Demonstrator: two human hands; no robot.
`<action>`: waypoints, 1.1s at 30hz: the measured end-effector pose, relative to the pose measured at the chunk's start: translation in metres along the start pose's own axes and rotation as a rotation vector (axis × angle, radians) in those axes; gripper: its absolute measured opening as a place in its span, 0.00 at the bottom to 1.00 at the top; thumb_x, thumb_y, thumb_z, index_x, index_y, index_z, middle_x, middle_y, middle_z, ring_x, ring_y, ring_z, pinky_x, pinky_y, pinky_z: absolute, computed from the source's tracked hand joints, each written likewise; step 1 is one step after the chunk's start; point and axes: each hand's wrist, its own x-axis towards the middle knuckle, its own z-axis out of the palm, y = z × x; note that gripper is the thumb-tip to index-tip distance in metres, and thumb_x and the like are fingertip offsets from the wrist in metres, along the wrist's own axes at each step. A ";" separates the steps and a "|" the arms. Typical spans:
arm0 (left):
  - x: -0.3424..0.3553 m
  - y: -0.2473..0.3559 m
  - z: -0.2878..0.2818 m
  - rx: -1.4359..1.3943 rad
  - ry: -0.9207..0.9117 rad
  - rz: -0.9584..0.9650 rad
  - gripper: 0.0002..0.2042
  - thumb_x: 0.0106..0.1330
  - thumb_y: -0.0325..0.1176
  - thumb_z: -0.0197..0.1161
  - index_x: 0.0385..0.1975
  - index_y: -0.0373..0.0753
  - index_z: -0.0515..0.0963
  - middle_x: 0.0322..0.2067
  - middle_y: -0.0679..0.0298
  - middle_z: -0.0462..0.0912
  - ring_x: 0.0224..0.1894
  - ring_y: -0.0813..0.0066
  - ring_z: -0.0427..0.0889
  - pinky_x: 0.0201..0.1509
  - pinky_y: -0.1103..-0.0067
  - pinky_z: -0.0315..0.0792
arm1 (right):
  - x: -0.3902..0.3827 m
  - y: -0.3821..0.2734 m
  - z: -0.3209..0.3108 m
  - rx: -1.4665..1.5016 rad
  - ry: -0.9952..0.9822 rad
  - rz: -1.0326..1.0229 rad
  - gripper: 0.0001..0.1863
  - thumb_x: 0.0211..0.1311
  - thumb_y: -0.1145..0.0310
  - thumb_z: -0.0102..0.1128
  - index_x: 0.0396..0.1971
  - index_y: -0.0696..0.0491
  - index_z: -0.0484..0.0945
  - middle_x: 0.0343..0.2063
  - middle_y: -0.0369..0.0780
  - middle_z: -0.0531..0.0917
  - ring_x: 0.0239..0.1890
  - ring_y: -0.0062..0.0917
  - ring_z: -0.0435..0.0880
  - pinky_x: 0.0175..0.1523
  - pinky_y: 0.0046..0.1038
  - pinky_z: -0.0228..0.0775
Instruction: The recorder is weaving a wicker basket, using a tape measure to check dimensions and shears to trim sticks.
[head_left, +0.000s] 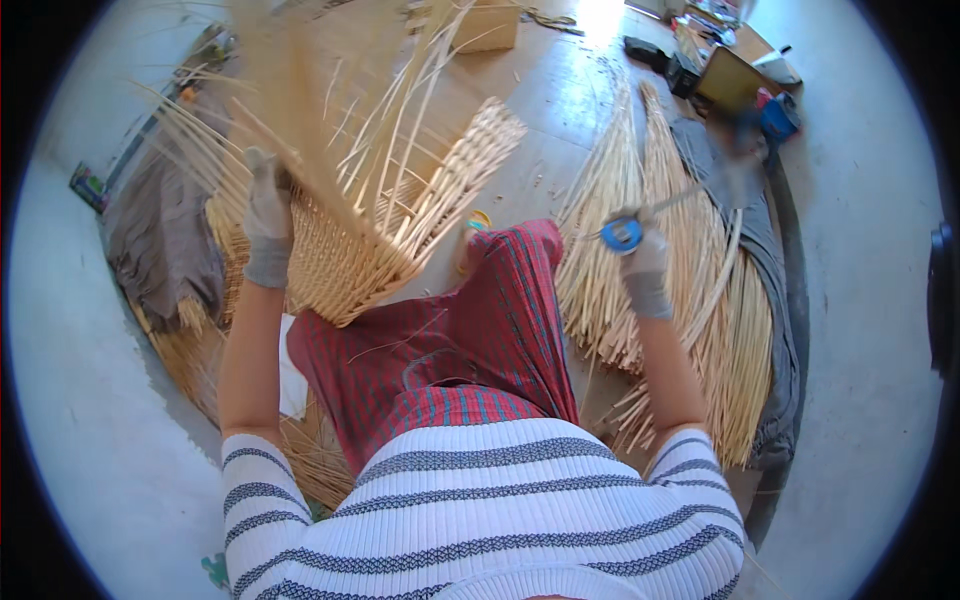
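A partly woven wicker basket (352, 250) leans on my lap, tilted, with long loose stakes rising from its far side and blurring near the top. My left hand (268, 215), in a pale glove, is closed on the basket's left edge; its fingertips are partly hidden. Out to the right, my gloved right hand (645, 262) grips a hammer-like tool (622, 235) with a round blue end and a thin grey shaft. The tool's far end is smeared by motion, so its exact kind is unclear. It is held apart from the basket, above the bundled rods.
Bundles of pale rods (600, 290) lie to my right beside grey cloth (778, 370). More grey cloth (165, 220) covers material at the left. A cardboard box (487, 25) stands at the back; boxes and assorted items (730, 80) crowd the far right wall.
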 end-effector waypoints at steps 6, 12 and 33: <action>-0.040 0.013 -0.040 -1.154 -0.560 0.120 0.26 0.82 0.56 0.52 0.57 0.36 0.79 0.47 0.58 0.85 0.52 0.69 0.83 0.58 0.70 0.81 | 0.183 -0.116 0.042 -0.192 -0.168 -0.289 0.23 0.80 0.52 0.58 0.40 0.60 0.86 0.37 0.38 0.88 0.33 0.20 0.82 0.40 0.24 0.75; -0.005 0.041 0.001 -1.165 -0.693 0.090 0.27 0.81 0.56 0.55 0.57 0.34 0.78 0.47 0.56 0.86 0.50 0.71 0.88 0.57 0.72 0.85 | 0.246 -0.104 0.061 -0.085 -0.392 0.183 0.18 0.79 0.53 0.61 0.35 0.52 0.84 0.36 0.37 0.86 0.37 0.24 0.83 0.44 0.28 0.76; 0.103 -0.078 0.078 -0.483 0.181 -0.453 0.22 0.81 0.51 0.55 0.55 0.39 0.84 0.43 0.55 0.89 0.43 0.74 0.89 0.43 0.79 0.88 | 0.223 0.103 0.021 -0.286 -0.172 0.289 0.24 0.81 0.49 0.53 0.28 0.50 0.80 0.41 0.47 0.90 0.46 0.33 0.90 0.60 0.38 0.80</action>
